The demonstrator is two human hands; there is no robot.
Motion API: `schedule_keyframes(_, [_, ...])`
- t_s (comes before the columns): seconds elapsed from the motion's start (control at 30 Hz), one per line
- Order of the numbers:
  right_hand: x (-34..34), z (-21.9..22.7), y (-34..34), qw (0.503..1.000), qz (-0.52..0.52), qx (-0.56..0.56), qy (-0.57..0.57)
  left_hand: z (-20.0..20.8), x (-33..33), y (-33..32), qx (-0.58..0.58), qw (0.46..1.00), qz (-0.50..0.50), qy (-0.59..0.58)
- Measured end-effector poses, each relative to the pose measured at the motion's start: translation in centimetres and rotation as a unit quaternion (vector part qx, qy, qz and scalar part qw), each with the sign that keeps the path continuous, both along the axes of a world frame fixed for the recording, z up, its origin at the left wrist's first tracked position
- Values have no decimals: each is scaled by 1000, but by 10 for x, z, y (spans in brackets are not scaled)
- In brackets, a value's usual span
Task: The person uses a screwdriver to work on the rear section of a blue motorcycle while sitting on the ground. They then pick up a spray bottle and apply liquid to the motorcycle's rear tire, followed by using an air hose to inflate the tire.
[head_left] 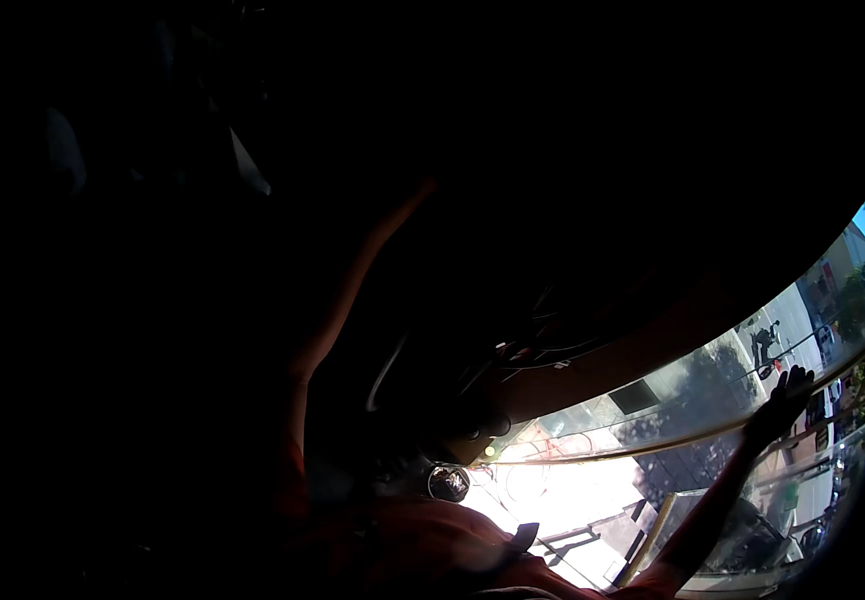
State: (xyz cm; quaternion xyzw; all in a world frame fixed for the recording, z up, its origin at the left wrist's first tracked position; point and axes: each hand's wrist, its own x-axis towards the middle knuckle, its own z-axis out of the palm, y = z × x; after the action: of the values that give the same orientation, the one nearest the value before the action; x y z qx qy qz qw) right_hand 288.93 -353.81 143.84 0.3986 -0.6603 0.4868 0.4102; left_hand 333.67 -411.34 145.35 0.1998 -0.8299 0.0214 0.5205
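Most of the view is too dark to read. My left arm [353,290], dimly lit along one edge, reaches up into the shadow. My left hand is lost in the dark there, so its fingers and whatever they touch cannot be made out. To the right, my other arm stretches out in silhouette. My right hand [791,394] lies against a thin brownish rail or edge strip [653,447], its fingertips showing apart above it. Nothing is visible in that hand.
Thin cables [553,350] hang in the dark middle. A small round container [449,483] with shiny contents stands near the lower centre. Beyond the bright opening lie sunlit pavement [573,490], a reddish hose or cord [528,470], a parked motorbike [765,340] and trees.
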Motion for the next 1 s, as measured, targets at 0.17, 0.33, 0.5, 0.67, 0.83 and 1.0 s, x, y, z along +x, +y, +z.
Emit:
schedule_keyframes(0.17, [1,-4,-9,1000,20,-8,-17,21,-10,4,18,993,61,-100])
schedule_keyframes(0.33, [10,-3,-24,997,51,-41,-43,21,-9,5,18,992,74,-102])
schedule_keyframes(0.5, [12,11,0,997,-50,-11,-49,10,-7,20,36,999,20,4])
schedule_keyframes(0.67, [58,-3,11,987,-128,59,-72,-48,30,95,122,976,7,178])
schedule_keyframes(0.83, [120,-54,81,996,-61,63,10,-227,143,252,327,870,134,344])
schedule_keyframes(1.0, [104,-180,245,958,-14,27,-286,-489,138,475,811,446,282,254])
